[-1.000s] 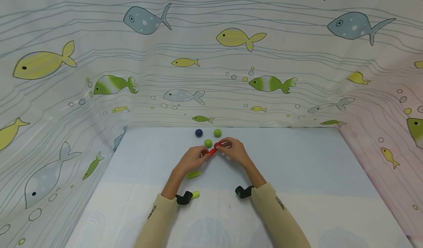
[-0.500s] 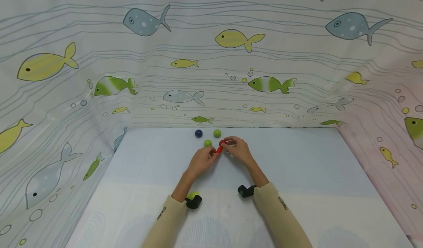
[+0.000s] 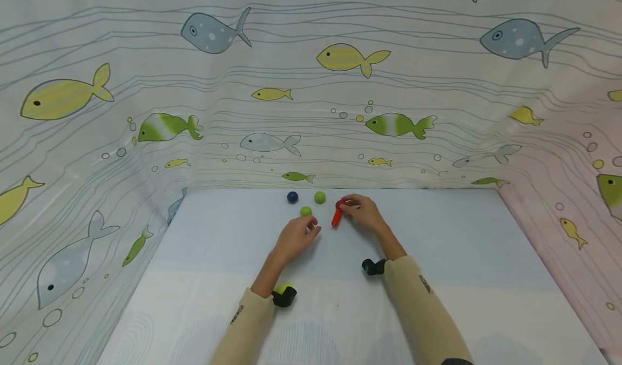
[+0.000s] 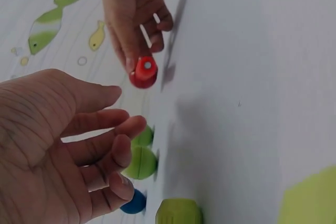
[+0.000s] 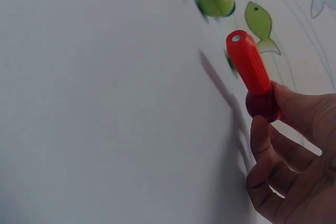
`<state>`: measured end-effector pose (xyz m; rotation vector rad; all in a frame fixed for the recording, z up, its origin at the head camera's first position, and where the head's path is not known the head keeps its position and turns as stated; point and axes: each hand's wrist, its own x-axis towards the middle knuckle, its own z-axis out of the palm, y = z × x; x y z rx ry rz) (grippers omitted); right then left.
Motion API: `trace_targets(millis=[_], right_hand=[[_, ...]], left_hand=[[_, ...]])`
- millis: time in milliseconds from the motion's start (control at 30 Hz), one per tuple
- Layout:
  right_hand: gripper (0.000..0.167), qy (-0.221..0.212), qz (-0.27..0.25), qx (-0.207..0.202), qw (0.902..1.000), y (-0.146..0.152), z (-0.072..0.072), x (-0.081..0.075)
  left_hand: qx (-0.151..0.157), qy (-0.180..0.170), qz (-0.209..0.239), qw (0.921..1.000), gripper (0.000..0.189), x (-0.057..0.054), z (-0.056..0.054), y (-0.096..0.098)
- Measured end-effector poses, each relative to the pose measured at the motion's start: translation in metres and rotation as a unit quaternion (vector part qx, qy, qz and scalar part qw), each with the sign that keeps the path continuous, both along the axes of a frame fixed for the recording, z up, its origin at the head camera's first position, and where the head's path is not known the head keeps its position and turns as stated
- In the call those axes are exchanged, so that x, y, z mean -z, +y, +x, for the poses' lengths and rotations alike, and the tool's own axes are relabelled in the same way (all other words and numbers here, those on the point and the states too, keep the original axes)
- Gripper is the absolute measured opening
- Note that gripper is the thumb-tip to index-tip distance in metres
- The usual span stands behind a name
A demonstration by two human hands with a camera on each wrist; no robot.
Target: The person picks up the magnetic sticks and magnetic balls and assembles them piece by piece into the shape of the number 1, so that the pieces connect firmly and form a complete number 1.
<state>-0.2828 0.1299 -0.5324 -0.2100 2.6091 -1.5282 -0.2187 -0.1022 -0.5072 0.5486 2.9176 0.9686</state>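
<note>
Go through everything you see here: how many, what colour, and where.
Red ball: one, dark red, in the right hand's grip
Red stick: one, bright red, one end at that ball
Green balls: two, near the table's far side
Blue ball: one, dark blue, left of the green balls
Yellow-green sticks: two, partly seen, by the left forearm
Table: one, white and pale blue, under everything
Fish-print backdrop: one, mostly white, behind and beside the table
Black devices: two, at the wrists
Sleeves: two, beige, on the forearms
Hands: two, above the table
</note>
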Motion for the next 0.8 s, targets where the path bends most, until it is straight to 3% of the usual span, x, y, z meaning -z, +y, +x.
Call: trace_targets(millis=[233,467,800], right_hand=[[0.035,-0.009,0.008,-0.010,0.9999,0.010,-0.015,0.001],[0.035,0.000,-0.001,-0.020,0.9998,0.013,-0.021,0.002],[0.035,0.002,-0.011,-0.023,0.9997,0.014,-0.028,0.005]], left_hand=[[-0.014,0.012,-0.009,0.9998,0.016,0.000,-0.002,-0.009],[-0.028,0.006,-0.003,0.9996,0.023,0.001,-0.007,-0.019],[-0.071,0.007,-0.011,0.9974,0.022,-0.003,-0.014,-0.030]])
